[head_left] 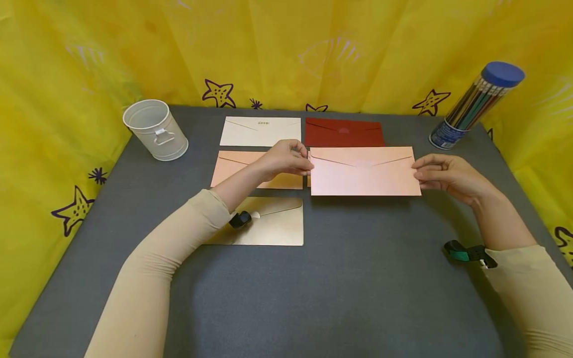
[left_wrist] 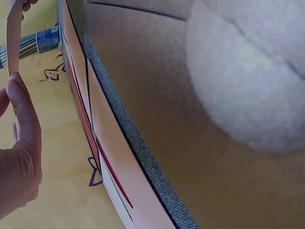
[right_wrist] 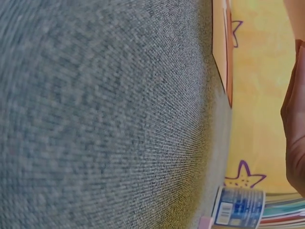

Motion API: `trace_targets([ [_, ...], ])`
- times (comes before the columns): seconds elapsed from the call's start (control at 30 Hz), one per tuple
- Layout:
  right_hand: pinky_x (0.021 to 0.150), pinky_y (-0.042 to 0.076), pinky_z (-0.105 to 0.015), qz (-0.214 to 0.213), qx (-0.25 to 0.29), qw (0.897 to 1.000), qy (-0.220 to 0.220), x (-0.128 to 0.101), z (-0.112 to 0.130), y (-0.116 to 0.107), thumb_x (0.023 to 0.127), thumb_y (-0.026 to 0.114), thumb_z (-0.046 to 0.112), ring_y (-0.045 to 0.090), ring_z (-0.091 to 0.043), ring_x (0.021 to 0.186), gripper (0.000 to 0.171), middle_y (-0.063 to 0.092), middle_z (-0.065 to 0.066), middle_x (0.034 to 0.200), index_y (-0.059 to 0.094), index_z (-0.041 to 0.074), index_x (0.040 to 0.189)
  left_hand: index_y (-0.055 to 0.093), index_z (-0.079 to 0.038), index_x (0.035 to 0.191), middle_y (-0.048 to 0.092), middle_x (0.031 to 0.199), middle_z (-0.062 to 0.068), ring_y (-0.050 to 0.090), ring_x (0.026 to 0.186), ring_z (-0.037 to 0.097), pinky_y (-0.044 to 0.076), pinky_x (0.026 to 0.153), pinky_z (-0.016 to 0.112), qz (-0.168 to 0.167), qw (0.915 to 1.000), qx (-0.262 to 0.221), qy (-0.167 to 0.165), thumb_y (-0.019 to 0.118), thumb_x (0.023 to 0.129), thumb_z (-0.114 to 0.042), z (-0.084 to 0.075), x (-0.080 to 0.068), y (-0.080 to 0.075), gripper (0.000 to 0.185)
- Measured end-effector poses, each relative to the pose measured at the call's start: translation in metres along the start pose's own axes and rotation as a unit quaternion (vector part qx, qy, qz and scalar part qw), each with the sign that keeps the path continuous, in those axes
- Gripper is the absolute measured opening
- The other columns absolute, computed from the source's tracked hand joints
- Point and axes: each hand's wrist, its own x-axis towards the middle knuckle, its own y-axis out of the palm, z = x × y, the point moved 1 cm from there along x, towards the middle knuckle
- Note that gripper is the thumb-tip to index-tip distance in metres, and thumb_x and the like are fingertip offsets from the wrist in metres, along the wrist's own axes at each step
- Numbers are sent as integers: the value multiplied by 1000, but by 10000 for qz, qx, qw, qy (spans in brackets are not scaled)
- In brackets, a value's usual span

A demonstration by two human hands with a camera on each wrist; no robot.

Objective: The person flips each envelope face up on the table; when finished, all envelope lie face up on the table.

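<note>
A pale pink envelope (head_left: 364, 171), flap side up, is held level just above the grey table (head_left: 340, 278). My left hand (head_left: 306, 166) pinches its left short edge and my right hand (head_left: 418, 174) pinches its right short edge. In the left wrist view the envelope (left_wrist: 13, 43) shows edge-on above my left hand's fingers (left_wrist: 24, 114). The right wrist view catches the envelope's edge (right_wrist: 221, 47) at the top, with part of my right hand (right_wrist: 295, 119) at the frame's right border.
On the table lie a cream envelope (head_left: 260, 132), a dark red envelope (head_left: 343, 133), a peach envelope (head_left: 235, 166) and a gold envelope (head_left: 275, 223) under my left forearm. A white bucket (head_left: 155, 130) stands back left, a pencil tube (head_left: 476, 104) back right. Yellow cloth surrounds the table.
</note>
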Motion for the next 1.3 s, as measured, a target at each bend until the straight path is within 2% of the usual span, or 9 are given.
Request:
trace_targets([
  [0.13,70,62,-29,-318,-850,9949,446,1,1,2,94,57,-7,71,-13,78,50,71,7,94,42,23,131,42,-5,128,69,84,7,70,71,17,62,77,33,35,9998,162,106,69,87,2,0,2,2,49],
  [0.23,70,62,-35,-85,-1326,9899,496,0,2,3,91,60,-8,71,-15,78,74,65,3,96,28,28,147,43,-10,138,69,82,7,69,75,23,62,80,36,217,9986,450,174,69,87,1,1,2,5,58],
  [0.3,70,62,-37,193,-1563,9864,478,-1,3,3,91,61,-8,71,-16,79,78,64,2,97,26,29,151,46,-11,139,68,81,7,69,76,25,61,83,40,341,9970,665,181,69,88,1,2,2,6,57],
  [0.53,68,62,-39,475,-1910,9768,848,-6,1,3,100,56,11,74,-21,75,45,71,4,93,43,36,135,55,-5,123,67,78,7,69,68,20,62,72,32,520,9921,1133,169,70,87,-2,8,3,15,39],
  [0.63,69,62,-38,588,-1831,9762,1002,-6,-1,2,102,53,12,75,-21,77,36,77,0,94,48,32,131,56,-3,117,65,77,6,70,66,17,61,68,27,534,9859,1584,126,73,85,-2,10,3,20,36],
  [0.7,70,62,-37,714,-1796,9750,1100,-6,-3,1,102,53,11,75,-20,77,32,78,-2,92,51,29,128,58,-1,113,62,78,5,70,65,13,60,67,25,572,9779,2004,132,75,83,-3,10,2,23,34],
  [0.93,74,63,-34,1124,-2107,9612,1383,-2,-11,4,99,57,10,75,-19,81,25,75,-2,90,53,15,123,67,-4,99,60,79,2,54,72,11,43,65,19,780,9312,3524,508,80,79,-12,12,-3,29,25],
  [1.17,71,62,-31,1068,-2684,9446,1558,1,-16,16,92,68,12,72,-13,76,45,70,-2,84,48,-9,127,71,-6,90,62,77,1,52,74,11,41,64,18,916,9059,4068,746,83,77,-14,18,-5,33,19],
  [1.3,70,62,-30,928,-2887,9391,1617,3,-17,22,89,72,13,71,-13,74,50,70,-6,83,47,-11,124,71,-5,89,64,77,2,53,73,11,41,63,18,904,9036,4112,785,83,76,-14,19,-5,33,20],
])
